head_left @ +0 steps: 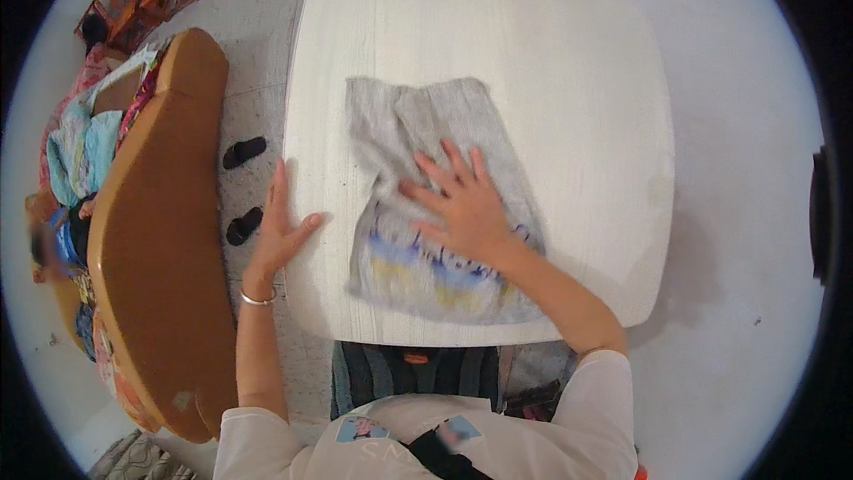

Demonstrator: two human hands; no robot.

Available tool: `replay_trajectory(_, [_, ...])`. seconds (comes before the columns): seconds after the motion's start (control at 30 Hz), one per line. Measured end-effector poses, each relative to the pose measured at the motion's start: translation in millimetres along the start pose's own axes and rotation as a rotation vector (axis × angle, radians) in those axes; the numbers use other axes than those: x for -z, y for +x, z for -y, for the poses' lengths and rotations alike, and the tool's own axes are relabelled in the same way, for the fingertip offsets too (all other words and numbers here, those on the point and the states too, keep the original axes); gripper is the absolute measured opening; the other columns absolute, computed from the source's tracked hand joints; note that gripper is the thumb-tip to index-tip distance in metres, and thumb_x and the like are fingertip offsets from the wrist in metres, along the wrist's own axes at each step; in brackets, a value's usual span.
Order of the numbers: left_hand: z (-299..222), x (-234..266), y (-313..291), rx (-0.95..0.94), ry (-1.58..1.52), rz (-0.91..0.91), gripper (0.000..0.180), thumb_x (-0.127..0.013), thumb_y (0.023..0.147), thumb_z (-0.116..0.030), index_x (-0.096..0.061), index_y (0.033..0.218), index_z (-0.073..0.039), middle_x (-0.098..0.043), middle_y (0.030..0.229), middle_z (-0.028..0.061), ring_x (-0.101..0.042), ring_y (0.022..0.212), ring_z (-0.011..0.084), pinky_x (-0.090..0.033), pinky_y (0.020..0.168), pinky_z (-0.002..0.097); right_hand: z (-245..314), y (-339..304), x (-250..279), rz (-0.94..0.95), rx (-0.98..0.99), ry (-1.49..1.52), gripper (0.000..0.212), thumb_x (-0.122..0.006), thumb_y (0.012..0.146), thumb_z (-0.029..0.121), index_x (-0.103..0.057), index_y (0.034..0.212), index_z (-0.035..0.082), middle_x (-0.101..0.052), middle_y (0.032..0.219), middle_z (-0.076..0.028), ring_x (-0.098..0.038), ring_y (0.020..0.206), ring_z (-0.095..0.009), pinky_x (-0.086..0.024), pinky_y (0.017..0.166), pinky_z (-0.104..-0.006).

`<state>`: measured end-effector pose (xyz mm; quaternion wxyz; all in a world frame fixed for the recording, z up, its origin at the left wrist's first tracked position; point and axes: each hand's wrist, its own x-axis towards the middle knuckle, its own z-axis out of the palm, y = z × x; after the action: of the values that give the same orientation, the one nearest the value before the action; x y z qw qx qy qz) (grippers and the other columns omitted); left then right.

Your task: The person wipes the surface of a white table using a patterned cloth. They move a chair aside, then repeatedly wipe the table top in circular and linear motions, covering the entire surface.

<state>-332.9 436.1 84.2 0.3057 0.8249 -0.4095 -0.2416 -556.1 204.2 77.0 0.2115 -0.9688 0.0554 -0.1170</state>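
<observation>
A pair of grey shorts or a similar grey cloth garment [480, 116] with a blue and yellow print near its lower edge lies spread on the white table [586, 80]. My right hand [466, 209] presses on the middle of it, palm down with fingers spread. Wrinkles run through the cloth around the fingers, and its left side is pinched inward. At the table's left edge rests my left hand [286, 222], thumb and fingers apart, holding nothing. A bangle [258, 299] circles my left wrist.
Left of the table stands a brown sofa [160, 249] with piled clothes and a person [67, 240] on it. Two black slippers [244, 152] lie on the floor between. A dark striped chair [413, 378] is under the near edge. Wooden chairs [142, 0] stand far left.
</observation>
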Motion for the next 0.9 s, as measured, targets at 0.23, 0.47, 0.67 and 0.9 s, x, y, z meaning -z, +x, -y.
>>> replay_trajectory(0.23, [31.2,-9.2,0.5,-0.150,-0.175,-0.015,0.090,-0.058,0.087,-0.047,-0.011,0.149,-0.002,-0.011,0.156,0.0133,-0.008,0.144,0.0258,-0.008,0.115,0.0388,-100.1,72.3,12.0,-0.235,-0.038,0.127,0.053,-0.058,0.083,0.024,-0.049,0.135,0.017,-0.052,0.131,-0.018,-0.047,0.121,-0.037,-0.025,0.111,-0.0495])
replay_trajectory(0.47, [31.4,-10.4,-9.1,-0.197,-0.190,-0.157,0.058,-0.042,0.099,-0.028,-0.024,0.147,-0.002,-0.022,0.154,0.0153,-0.017,0.143,0.0261,-0.014,0.115,0.0366,51.8,31.3,-27.0,0.088,0.359,0.151,0.037,-0.062,0.074,0.014,-0.066,0.110,0.019,-0.043,0.140,-0.012,-0.036,0.132,-0.039,-0.017,0.114,-0.0544])
replay_trajectory(0.67, [35.1,-10.9,-17.9,-0.269,-0.101,-0.227,0.055,-0.041,0.100,-0.024,-0.023,0.147,-0.001,-0.023,0.153,0.0162,-0.020,0.142,0.0267,-0.016,0.114,0.0352,-30.1,74.8,-18.3,-0.199,0.366,0.027,0.026,-0.048,0.084,0.008,-0.066,0.101,0.006,-0.062,0.104,-0.015,-0.056,0.099,-0.032,-0.040,0.096,-0.0411])
replay_trajectory(0.9, [41.7,-18.8,-23.5,-0.350,-0.240,-0.260,0.054,-0.039,0.100,-0.022,-0.022,0.148,-0.003,-0.025,0.151,0.0190,-0.022,0.141,0.0255,-0.020,0.114,0.0348,18.3,60.3,-27.5,-0.071,0.026,-0.273,0.058,-0.046,0.093,0.050,-0.051,0.134,0.010,-0.040,0.140,-0.026,-0.040,0.125,-0.039,-0.027,0.109,-0.0428])
